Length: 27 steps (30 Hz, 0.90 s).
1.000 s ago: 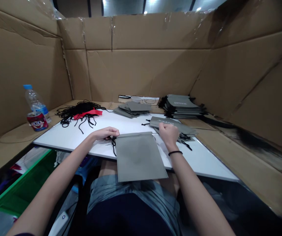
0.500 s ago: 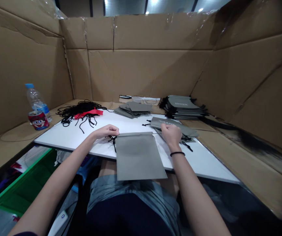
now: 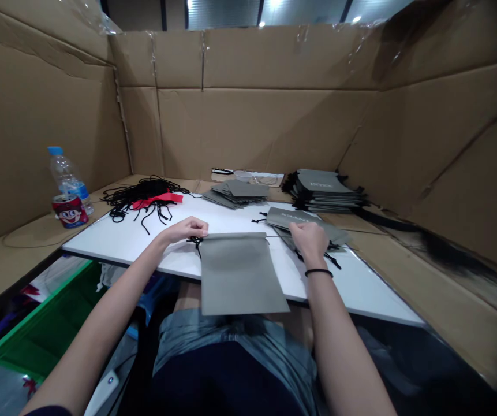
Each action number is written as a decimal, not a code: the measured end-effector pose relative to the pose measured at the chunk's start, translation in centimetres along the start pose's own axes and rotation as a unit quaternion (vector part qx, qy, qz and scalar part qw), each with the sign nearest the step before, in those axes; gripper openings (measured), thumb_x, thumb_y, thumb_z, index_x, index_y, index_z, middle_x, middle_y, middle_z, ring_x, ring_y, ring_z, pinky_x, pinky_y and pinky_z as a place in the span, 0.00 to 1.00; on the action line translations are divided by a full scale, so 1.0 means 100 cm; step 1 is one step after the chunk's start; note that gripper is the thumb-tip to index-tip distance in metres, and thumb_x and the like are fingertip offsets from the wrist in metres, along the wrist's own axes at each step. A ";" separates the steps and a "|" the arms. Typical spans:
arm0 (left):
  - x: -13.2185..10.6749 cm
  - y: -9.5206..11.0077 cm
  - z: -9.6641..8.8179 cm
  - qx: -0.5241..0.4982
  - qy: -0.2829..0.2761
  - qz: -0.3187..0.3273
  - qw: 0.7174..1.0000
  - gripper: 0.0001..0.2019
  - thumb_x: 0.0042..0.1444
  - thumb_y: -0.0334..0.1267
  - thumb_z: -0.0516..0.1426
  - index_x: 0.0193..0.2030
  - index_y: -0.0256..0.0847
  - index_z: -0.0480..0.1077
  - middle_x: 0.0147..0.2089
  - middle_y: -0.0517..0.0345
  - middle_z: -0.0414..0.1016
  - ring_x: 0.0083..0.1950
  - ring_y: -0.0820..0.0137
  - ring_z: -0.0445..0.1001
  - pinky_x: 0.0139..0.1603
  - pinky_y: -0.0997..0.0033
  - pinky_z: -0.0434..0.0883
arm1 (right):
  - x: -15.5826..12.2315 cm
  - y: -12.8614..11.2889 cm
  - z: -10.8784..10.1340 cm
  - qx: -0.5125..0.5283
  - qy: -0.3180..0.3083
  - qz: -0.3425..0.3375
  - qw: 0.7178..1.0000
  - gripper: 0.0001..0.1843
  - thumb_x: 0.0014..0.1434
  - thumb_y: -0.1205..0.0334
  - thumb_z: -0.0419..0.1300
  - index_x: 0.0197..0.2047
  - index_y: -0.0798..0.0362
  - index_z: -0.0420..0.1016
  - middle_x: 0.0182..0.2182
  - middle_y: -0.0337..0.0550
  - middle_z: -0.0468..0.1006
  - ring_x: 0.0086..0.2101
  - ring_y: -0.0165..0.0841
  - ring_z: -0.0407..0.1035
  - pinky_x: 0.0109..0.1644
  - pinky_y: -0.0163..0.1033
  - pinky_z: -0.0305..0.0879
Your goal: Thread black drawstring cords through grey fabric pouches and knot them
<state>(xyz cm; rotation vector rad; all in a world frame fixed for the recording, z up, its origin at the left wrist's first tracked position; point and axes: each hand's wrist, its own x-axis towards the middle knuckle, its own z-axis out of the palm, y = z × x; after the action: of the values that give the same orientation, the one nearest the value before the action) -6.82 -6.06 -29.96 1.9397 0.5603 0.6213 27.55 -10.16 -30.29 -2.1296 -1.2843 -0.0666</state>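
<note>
Left hand [image 3: 183,230] is closed, fingers curled down on the black drawstring cord [image 3: 195,240] right at the top left corner of the grey fabric pouch [image 3: 237,274], which lies flat and square across the front edge of the white counter [image 3: 114,240]. Pinching that close to the corner gives me the cord without rucking the fabric. Well left of the pouch stand a water bottle [image 3: 67,180] and a cartoon-faced can [image 3: 70,211]; nearer it sits a tangled heap of loose black cords [image 3: 138,196] with a red strip [image 3: 157,198] across it. Behind the pouch lies a low pile of grey pouches [image 3: 235,192]. Just right of the pouch, my right hand [image 3: 311,241] rests knuckles-up on another grey pouch [image 3: 289,218], cord ends showing beneath; whether it grips anything, I cannot tell. Farther right and back sits a tall stack of corded grey pouches [image 3: 324,189].
</note>
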 end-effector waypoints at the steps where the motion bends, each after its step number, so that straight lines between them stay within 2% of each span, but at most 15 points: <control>1: -0.001 -0.001 -0.003 0.000 0.020 0.000 1.000 0.18 0.50 0.48 0.59 0.21 0.37 0.61 0.21 0.65 0.52 0.23 0.78 0.49 0.24 0.74 0.47 | 0.002 0.003 -0.001 0.001 0.012 0.013 1.000 0.18 0.50 0.56 0.51 0.21 0.57 0.76 0.18 0.50 0.69 0.25 0.37 0.63 0.29 0.38 0.50; 4: -0.003 -0.003 -0.011 -0.010 0.062 -0.015 0.998 0.19 0.49 0.48 0.60 0.20 0.38 0.59 0.21 0.66 0.50 0.22 0.78 0.48 0.23 0.75 0.46 | 0.005 0.008 -0.003 0.006 0.042 0.041 0.998 0.18 0.50 0.56 0.52 0.24 0.58 0.79 0.19 0.52 0.71 0.26 0.40 0.66 0.29 0.38 0.52; 9: -0.003 -0.001 -0.011 -0.044 0.084 -0.051 0.994 0.16 0.49 0.47 0.59 0.23 0.38 0.61 0.21 0.66 0.53 0.22 0.78 0.52 0.23 0.76 0.50 | 0.005 0.008 -0.002 0.009 0.055 0.062 0.997 0.21 0.52 0.55 0.51 0.29 0.58 0.82 0.23 0.56 0.75 0.29 0.43 0.68 0.31 0.39 0.54; 12: -0.003 -0.001 -0.009 -0.039 0.103 -0.043 0.993 0.15 0.49 0.45 0.59 0.23 0.37 0.62 0.22 0.64 0.56 0.23 0.77 0.55 0.24 0.76 0.52 | 0.005 0.009 0.000 0.018 0.072 0.073 0.995 0.20 0.52 0.55 0.51 0.28 0.59 0.81 0.22 0.56 0.74 0.28 0.42 0.68 0.31 0.40 0.54; 17: -0.006 -0.001 -0.012 -0.068 0.149 -0.039 0.986 0.15 0.47 0.45 0.60 0.23 0.37 0.62 0.22 0.65 0.57 0.23 0.78 0.55 0.23 0.77 0.54 | 0.006 0.013 0.000 0.025 0.104 0.092 0.990 0.20 0.52 0.56 0.51 0.28 0.60 0.80 0.22 0.57 0.73 0.27 0.42 0.65 0.30 0.41 0.53; 27: -0.016 -0.006 -0.025 -0.090 0.208 -0.055 0.972 0.16 0.48 0.46 0.61 0.25 0.38 0.61 0.21 0.66 0.58 0.20 0.80 0.59 0.20 0.79 0.58 | 0.007 0.013 0.000 0.035 0.119 0.108 0.986 0.21 0.51 0.56 0.51 0.30 0.61 0.81 0.22 0.56 0.73 0.27 0.42 0.65 0.30 0.41 0.52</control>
<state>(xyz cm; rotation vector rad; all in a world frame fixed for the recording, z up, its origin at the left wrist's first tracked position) -9.72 -5.18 -29.81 1.6007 0.8355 0.9818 28.97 -10.04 -30.65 -2.1148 -0.9012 -0.1752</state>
